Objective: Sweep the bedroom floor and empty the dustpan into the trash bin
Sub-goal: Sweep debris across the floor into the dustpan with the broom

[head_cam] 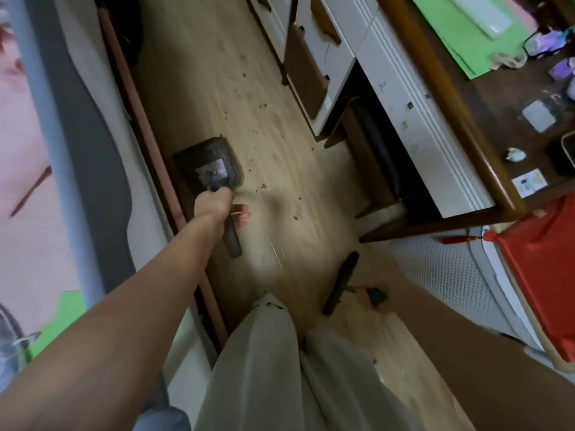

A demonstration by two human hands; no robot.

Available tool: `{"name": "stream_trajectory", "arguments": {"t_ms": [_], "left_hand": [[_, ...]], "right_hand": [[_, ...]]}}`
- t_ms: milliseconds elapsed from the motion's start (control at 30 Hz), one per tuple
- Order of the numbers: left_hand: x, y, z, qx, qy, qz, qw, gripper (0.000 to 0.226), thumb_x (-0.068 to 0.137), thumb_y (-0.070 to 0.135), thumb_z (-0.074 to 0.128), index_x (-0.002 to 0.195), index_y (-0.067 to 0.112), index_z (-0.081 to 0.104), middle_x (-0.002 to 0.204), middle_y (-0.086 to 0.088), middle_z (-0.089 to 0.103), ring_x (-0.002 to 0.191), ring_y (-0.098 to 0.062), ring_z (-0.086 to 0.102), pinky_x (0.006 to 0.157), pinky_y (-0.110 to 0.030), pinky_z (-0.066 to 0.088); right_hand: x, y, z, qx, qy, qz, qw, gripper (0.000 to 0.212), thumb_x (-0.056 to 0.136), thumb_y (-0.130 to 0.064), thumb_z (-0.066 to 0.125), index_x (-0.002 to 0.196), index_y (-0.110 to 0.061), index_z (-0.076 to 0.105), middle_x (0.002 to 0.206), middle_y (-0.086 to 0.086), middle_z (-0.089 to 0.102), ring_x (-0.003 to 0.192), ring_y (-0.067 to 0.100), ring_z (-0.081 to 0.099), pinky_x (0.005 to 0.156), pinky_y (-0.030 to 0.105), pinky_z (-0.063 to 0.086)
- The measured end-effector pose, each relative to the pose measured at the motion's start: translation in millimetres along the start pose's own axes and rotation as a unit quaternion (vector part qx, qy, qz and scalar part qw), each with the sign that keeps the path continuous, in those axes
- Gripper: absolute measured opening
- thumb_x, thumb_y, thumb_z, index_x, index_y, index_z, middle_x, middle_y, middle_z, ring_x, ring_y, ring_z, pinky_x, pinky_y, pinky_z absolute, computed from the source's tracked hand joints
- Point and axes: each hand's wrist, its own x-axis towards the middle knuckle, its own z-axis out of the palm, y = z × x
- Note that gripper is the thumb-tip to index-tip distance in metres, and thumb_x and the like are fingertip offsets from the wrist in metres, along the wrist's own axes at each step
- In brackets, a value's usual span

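**Dustpan down at the bed's edge, crumbs lying past its far side**

I have the dustpan (209, 164) on the floor (280, 144), close beside the bed frame (146, 141). Its long axis runs from the handle near 6 o'clock up to the pan body at 12, tilted slightly left. My left hand (214, 202) is curled around the handle just below the pan body, fingers clamped on it. I can see a pale patch inside the pan, but blur keeps me from saying what it holds.

The debris (258, 132) lies scattered from the pan towards 1 and 2 o'clock, and more sits near 4 o'clock of my left hand. So the sweep, as I judge it, has to run leftward into the pan.

The brush (340, 284) is well apart from the pan, down at 4 o'clock, its long head running roughly parallel to the dustpan. My right hand (368, 295) seems to hold its handle, though my forearm hides most of it and I cannot tell the grip. That hand is the nearer one to the lower crumbs.

At 3 o'clock, a container with a red liner (541, 269) stands by the tabletop (504, 98); its contents are not visible.
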Motion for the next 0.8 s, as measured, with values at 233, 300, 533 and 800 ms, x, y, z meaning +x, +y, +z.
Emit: {"name": "stream_trajectory", "arguments": {"t_ms": [233,300,533,800], "left_hand": [[8,-4,-7,-0.051,-0.028,-0.046,0.997,0.013,0.095,0.007,0.047,0.089,0.004,0.058,0.052,-0.006,0.06,0.056,-0.016,0.051,0.054,-0.027,0.053],[9,-3,-9,-0.037,-0.025,-0.044,0.998,0.017,0.094,0.008,0.049,0.078,0.008,0.056,0.046,-0.002,0.053,0.049,-0.013,0.043,0.042,-0.021,0.045],[20,29,-9,0.009,-0.044,-0.004,0.999,0.022,0.092,0.01,0.049,0.07,0.011,0.052,0.055,-0.003,0.043,0.044,-0.014,0.037,0.041,-0.024,0.035],[17,44,-5,-0.077,-0.063,-0.047,0.994,0.022,0.097,0.017,0.049,0.077,0.011,0.054,0.057,-0.001,0.045,0.048,-0.012,0.042,0.042,-0.023,0.044]], "right_hand": [[-17,-43,73,-0.075,-0.158,-0.01,0.984,0.008,0.086,-0.006,0.057,0.082,-0.001,0.061,0.081,0.01,0.054,0.078,0.015,0.051,0.071,0.019,0.037],[-5,-64,94,-0.043,-0.124,-0.034,0.991,0.018,0.091,0.003,0.048,0.076,-0.006,0.051,0.078,0.003,0.045,0.069,0.013,0.044,0.074,0.025,0.044],[2,-128,144,-0.063,-0.09,0.006,0.994,0.023,0.094,0.003,0.04,0.072,-0.004,0.044,0.075,0.01,0.045,0.059,0.016,0.044,0.046,0.022,0.044],[-5,-141,84,-0.13,-0.075,-0.048,0.987,0.028,0.091,-0.004,0.046,0.064,-0.011,0.046,0.057,0.004,0.044,0.048,0.013,0.04,0.042,0.022,0.036]]}}
